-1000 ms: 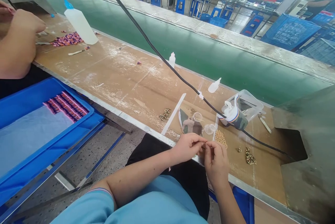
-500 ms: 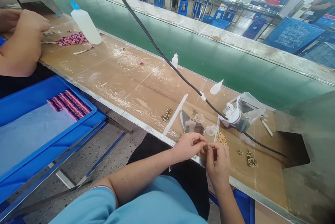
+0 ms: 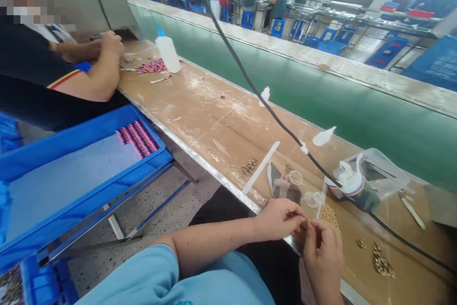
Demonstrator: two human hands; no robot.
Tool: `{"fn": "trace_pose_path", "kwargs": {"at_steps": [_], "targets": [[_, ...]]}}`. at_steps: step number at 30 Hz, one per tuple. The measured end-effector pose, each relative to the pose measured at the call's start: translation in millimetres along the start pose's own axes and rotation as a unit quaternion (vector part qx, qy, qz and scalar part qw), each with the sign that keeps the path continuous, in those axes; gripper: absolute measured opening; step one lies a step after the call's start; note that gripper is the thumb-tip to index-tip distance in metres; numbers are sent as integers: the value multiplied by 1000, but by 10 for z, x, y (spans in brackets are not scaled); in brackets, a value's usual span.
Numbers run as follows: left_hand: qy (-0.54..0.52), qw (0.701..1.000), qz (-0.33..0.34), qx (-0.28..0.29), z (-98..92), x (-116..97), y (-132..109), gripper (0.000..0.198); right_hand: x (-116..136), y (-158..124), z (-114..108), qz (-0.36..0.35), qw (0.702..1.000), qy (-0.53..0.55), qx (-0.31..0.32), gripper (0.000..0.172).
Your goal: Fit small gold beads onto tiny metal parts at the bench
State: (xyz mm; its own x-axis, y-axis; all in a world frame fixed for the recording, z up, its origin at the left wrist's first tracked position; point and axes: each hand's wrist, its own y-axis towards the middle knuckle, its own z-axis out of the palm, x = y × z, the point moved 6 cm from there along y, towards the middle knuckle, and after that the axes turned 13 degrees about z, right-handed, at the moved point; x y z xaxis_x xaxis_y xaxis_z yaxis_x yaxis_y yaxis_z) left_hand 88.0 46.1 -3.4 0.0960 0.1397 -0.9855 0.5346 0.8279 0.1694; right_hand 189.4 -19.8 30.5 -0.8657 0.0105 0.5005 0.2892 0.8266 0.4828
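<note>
My left hand (image 3: 280, 219) and my right hand (image 3: 324, 252) meet fingertip to fingertip over the front edge of the bench. Both are closed in a pinch around something tiny; the fingers hide what it is. Just beyond them lie a dark, shiny flat piece (image 3: 283, 187), a small round clear dish (image 3: 295, 178) and another clear dish (image 3: 313, 199). A heap of small tan beads (image 3: 329, 214) sits behind my right hand. To its right is a cluster of small gold-and-dark pieces (image 3: 382, 261), with a similar cluster (image 3: 249, 166) left of the white strip (image 3: 262, 167).
A black cable (image 3: 246, 74) hangs across the bench, passing a tape-wrapped cup (image 3: 357, 186) and a clear plastic tub (image 3: 387, 172). Small white bottles (image 3: 324, 136) stand or lie along the back. A blue tray (image 3: 89, 129) is at left, beside a co-worker's arm (image 3: 103, 76).
The view has swung left, so everything sits further right and lower, and more of the co-worker shows. My hands remain pinched together.
</note>
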Motion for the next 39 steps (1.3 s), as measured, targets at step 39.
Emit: {"fn": "trace_pose_path", "kwargs": {"at_steps": [39], "targets": [[475,853,139,-167,-1373,-282,-176,21,-260,29,-4,143,983,112,15,24]]}}
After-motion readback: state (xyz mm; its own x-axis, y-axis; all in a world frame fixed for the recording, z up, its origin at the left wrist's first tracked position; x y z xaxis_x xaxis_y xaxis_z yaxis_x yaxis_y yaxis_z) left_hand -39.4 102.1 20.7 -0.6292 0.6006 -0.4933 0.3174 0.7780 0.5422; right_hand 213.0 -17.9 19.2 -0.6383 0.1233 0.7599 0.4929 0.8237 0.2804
